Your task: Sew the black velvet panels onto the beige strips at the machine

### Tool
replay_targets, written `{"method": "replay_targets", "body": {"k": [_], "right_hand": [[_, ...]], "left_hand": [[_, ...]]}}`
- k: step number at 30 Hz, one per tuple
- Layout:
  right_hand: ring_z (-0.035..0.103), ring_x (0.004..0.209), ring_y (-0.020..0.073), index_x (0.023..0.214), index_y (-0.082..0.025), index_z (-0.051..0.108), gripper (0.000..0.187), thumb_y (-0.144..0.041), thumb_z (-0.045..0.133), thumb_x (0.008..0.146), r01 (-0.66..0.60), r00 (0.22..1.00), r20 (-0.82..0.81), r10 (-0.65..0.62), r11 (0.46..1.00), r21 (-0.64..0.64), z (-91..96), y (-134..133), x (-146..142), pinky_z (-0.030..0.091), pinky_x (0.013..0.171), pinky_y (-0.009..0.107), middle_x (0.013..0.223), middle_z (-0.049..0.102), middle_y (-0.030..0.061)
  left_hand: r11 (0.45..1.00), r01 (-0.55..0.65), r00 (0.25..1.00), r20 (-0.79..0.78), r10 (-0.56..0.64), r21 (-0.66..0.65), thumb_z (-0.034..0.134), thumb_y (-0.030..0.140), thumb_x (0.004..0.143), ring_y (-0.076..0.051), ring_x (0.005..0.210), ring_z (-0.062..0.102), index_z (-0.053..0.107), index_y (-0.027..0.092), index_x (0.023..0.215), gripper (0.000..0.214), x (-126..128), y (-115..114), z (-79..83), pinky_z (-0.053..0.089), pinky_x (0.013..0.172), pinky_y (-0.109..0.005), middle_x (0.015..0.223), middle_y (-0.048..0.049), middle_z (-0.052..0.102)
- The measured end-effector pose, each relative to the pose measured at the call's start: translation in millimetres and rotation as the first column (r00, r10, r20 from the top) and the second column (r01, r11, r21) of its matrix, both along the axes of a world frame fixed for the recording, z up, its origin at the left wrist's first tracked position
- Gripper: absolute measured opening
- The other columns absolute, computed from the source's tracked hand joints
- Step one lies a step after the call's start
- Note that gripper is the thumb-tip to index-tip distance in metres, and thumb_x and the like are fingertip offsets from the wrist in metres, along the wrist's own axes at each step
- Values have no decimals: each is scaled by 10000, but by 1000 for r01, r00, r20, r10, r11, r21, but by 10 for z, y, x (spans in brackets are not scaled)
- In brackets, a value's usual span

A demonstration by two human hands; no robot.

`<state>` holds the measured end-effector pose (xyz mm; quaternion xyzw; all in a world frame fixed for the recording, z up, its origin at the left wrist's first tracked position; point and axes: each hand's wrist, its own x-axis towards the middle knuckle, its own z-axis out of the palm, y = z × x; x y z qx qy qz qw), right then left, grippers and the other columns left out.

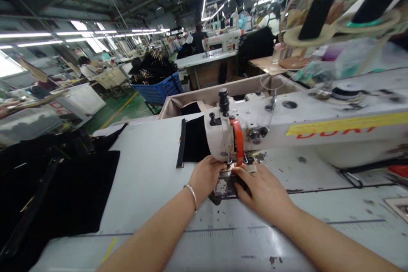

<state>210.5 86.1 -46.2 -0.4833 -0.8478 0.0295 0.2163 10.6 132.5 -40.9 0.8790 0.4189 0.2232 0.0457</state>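
Observation:
My left hand (pixel 207 177), with a silver bangle at the wrist, is at the needle area of a white sewing machine (pixel 219 138). Its fingertips press together beside the presser foot. My right hand (pixel 263 187) comes in from the other side, fingers bent, a ring on one of them. Whatever lies under both sets of fingertips is too small and covered to make out. Just beyond my left hand, a black fabric piece (pixel 196 139) with a dark strip along its left edge lies flat, partly behind the machine head. An orange guard (pixel 237 141) stands in front of the needle bar.
Black fabric pieces (pixel 79 191) are heaped at the table's left. Behind the machine is a cloth-lined bin (pixel 172 104); a blue basket (pixel 159 92) of black pieces stands farther off. Thread cones (pixel 318 10) rise at upper right. Other people sit at machines in the background.

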Motion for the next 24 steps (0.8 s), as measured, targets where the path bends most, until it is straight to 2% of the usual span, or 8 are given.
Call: {"method": "replay_targets", "body": {"k": [6,10,14,17,19,21,24], "right_hand": [[533,1021,244,1035,-222,611,210,-207,508,853,27,1000,-13,-26,998,51,29,-46,-33,424,924,450,1002,623,50],[547,1025,227,1072,-218,591,245,-173,494,851,13,999,-48,-10,997,75,-25,-52,-8,450,926,438,1019,615,57],[545,1079,248,1163,-206,557,328,-147,486,849,-1,995,-95,15,989,146,-132,-27,47,468,941,473,1127,587,100],[563,1088,263,1177,-199,556,335,-173,506,847,2,992,-123,29,971,238,-222,22,87,507,915,462,1162,578,130],[592,1059,263,1158,-211,573,327,-193,525,835,5,990,-133,37,953,304,-277,55,109,543,868,431,1150,590,134],[617,1023,258,1143,-220,588,321,-201,532,827,-8,990,-131,56,941,339,-321,87,127,562,834,407,1127,607,129],[639,979,247,1119,-238,609,305,-199,529,827,-38,987,-134,87,941,336,-354,148,138,571,811,390,1093,629,109]], "left_hand": [[1000,19,997,73,-18,-5,548,-22,800,-155,932,635,722,197,856,286,17,-10,-12,532,890,-287,973,-19,711],[998,-25,997,74,29,-60,523,13,829,-153,970,625,722,210,891,287,22,1,-31,526,906,-287,1015,-13,706],[993,-72,992,95,81,-94,629,219,843,-193,1050,582,674,239,1076,238,-25,-75,4,490,956,-357,1105,-26,664],[993,-100,995,-5,100,-62,682,346,811,-232,1105,523,651,270,1105,305,-103,-81,42,434,988,-417,1143,-40,615],[984,-163,983,-97,155,-71,604,311,865,-233,1059,530,667,249,1035,192,-173,45,53,431,957,-418,1087,-61,611],[960,-263,957,-150,248,-94,506,234,906,-237,1011,547,662,193,1002,188,-258,285,64,438,926,-416,1031,-94,612],[910,-404,911,-136,389,-98,452,178,910,-275,1130,514,582,104,1159,291,-424,683,108,409,970,-449,1162,-164,568]]}}
